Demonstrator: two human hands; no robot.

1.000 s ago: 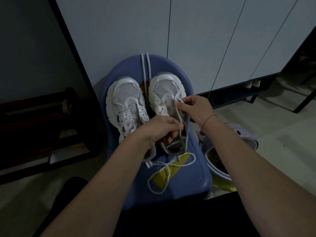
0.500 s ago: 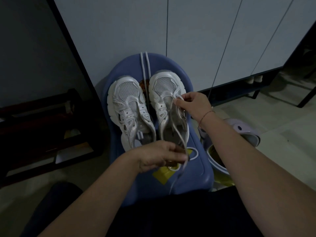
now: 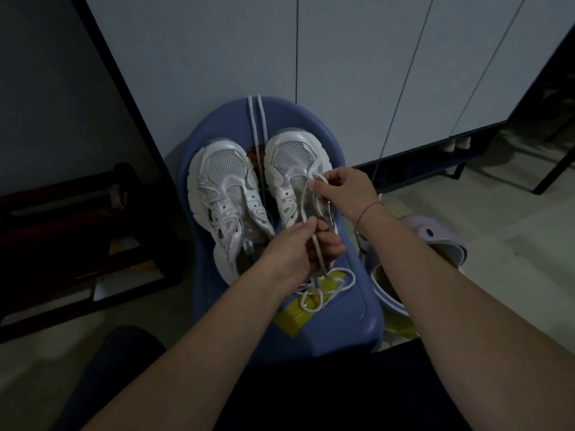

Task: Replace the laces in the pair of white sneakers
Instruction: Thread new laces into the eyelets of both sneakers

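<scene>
Pale grey cabinet doors [image 3: 217,73] back a blue plastic chair [image 3: 342,315] on which the two white sneakers stand side by side, leaning against the backrest. Both have their toes toward the chair's back edge and their heels toward its front edge, with long axes nearly parallel; the left sneaker [image 3: 222,194] fans a little toward the left edge. Each has a mesh toe panel, glossy silver-white overlays and a chunky pale sole. The left sneaker's eyelets look bare. On the right sneaker [image 3: 289,160] a white lace [image 3: 301,206] loops through an eyelet near the toe. The right hand [image 3: 345,194] pinches that loop between thumb and forefinger. The left hand [image 3: 295,250], fingers curled, grips a strand of the same lace over the shoe's heel. Half a second ago this hand was down near the seat's front edge with the lace drawn taut; now it is back up at the heel, and slack lies in loose coils on the front of the seat, over a yellow label [image 3: 292,318]. A spare lace [image 3: 255,119] hangs doubled over the back edge between the toes. A lilac container [image 3: 435,241] sits beside the chair's right edge, and a dark wooden bench [image 3: 77,219] stands to the left.
</scene>
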